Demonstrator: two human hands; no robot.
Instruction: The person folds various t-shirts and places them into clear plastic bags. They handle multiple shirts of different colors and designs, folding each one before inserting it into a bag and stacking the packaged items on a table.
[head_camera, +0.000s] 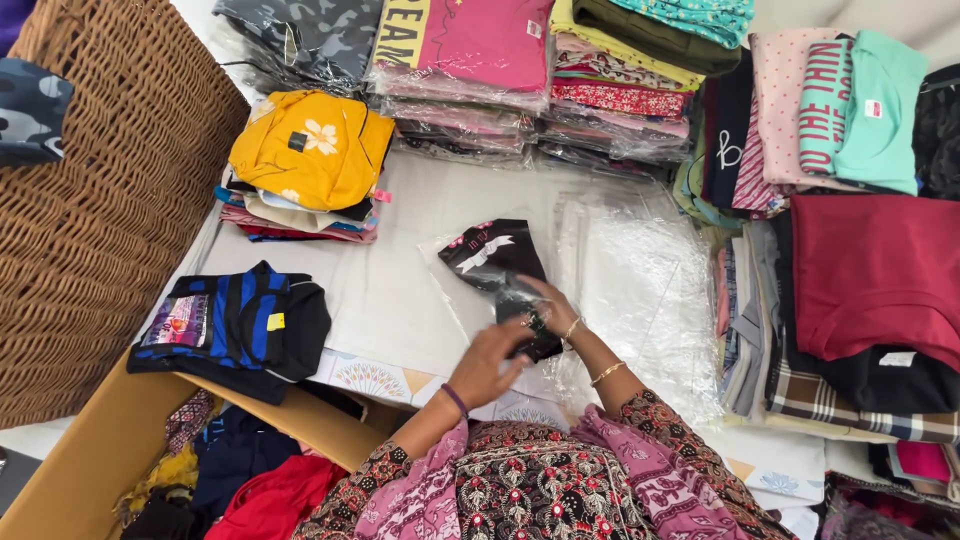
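Patterned sleeves (540, 480) filling the bottom edge, nearest the camera. Both hands working at the black garment (497, 262) lying in a clear plastic bag (610, 290) mid-table. Left hand (487, 362) curling over the garment's near end, fingers bent and close together, touching the bag. Right hand (548, 305) lying on the garment's right edge, fingers pressed flat on the plastic; exact grip not showing. Garment sitting folded, white print facing up, tilting toward upper left.

Placing everything else relative to the black garment:
- yellow top (312, 148) with a white flower, resting on a small pile, up and left, well apart
- blue-and-black striped shirt (235, 325) lying left, overhanging a cardboard box (100, 450)
- wicker basket (100, 180) standing far left
- bagged clothes stacks (470, 70) lining the far side
- maroon shirt (875, 265) topping a pile to the right
- loose clear bags spreading just right, touching
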